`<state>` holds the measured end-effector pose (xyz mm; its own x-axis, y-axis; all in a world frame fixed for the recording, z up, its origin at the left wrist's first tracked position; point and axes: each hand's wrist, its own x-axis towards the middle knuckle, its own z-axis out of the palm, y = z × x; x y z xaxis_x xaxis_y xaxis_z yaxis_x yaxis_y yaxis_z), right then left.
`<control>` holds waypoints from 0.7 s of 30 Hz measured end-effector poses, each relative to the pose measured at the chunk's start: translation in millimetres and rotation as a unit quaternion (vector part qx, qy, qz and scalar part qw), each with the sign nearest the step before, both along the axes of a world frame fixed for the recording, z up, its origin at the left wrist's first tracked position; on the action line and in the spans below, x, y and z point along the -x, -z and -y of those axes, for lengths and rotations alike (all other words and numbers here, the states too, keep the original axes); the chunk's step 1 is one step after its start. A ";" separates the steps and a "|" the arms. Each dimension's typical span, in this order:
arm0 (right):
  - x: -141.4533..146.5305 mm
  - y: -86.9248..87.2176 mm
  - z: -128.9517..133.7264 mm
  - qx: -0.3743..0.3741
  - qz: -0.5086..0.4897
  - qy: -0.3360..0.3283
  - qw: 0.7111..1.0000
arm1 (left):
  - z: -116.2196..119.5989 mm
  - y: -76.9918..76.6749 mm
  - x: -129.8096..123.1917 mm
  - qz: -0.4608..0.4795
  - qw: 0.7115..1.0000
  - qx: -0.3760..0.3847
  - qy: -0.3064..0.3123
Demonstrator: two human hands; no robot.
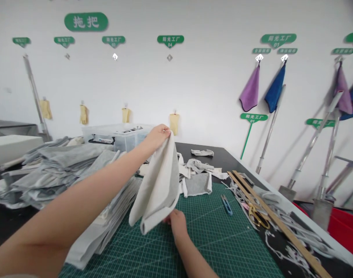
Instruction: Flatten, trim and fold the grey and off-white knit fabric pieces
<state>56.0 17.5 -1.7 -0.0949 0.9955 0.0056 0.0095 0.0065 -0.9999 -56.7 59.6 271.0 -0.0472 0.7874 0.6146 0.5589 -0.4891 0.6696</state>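
My left hand [160,136] is raised, its fingers pinching the top of a folded grey-and-white cloth [159,189]. The cloth hangs down at a slant over the green cutting mat [217,239], its lower edge turned up in a narrow fold. Lower down, my right hand [177,223] is closed at the cloth's bottom edge; its fingertips are partly hidden behind the fabric. Left of the cloth lies a stack of flat light cloths [104,231]. Beyond the mat's far edge are loose grey and white cloth pieces [197,184].
A heap of grey cloths [63,162] fills the left, before a clear plastic box [124,137]. Blue thread snips [227,204] lie on the mat. Gold-handled scissors [256,216], wooden strips [277,224] and cords lie along the right edge. A red container [346,231] stands beyond.
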 end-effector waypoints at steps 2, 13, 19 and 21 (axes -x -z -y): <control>-14.0 -9.1 14.5 0.045 -0.063 -0.003 0.997 | 17.3 0.4 -4.7 -0.033 0.999 0.003 0.014; -63.6 -125.2 108.3 -0.147 -0.207 -0.163 0.953 | 98.4 -17.5 -41.8 -0.211 0.977 -0.034 -0.022; -75.5 -144.8 109.9 -0.103 -0.112 -0.011 0.988 | 129.6 -23.0 -53.0 -0.240 0.961 0.018 0.136; -93.0 -148.2 104.1 -0.127 -0.048 0.050 0.989 | 134.6 -22.4 -48.8 -0.275 0.945 0.036 0.173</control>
